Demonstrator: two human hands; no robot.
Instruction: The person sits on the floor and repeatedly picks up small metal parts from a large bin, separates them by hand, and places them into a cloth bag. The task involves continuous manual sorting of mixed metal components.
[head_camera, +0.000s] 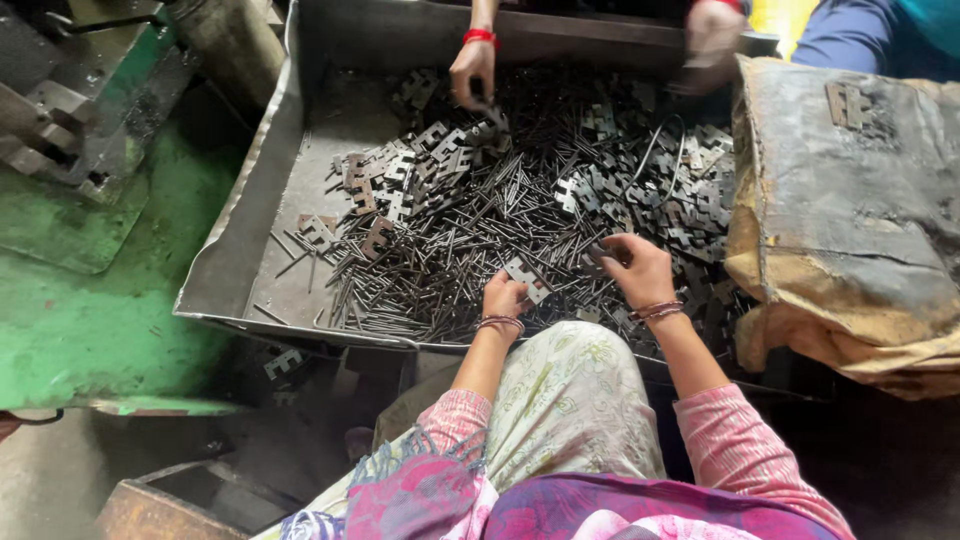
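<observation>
The left hand pinched a small notched grey metal hinge plate at the near edge of the heap; the right hand curled over dark pieces, its grasp unclear. Thin dark steel pins lay tangled through the shallow grey metal tray, so sharp ends probably risked pricking fingers. A co-worker's hands opposite were cut off above.

My sleeves are pink with fine stripes, and thin reddish bangles ring both wrists. The cloth over my knee is pale cream with a faint green and yellow print. The pins and notched plates are dark grey, the tray dull silver-grey, the floor worn green, the sack tan and stained black.
</observation>
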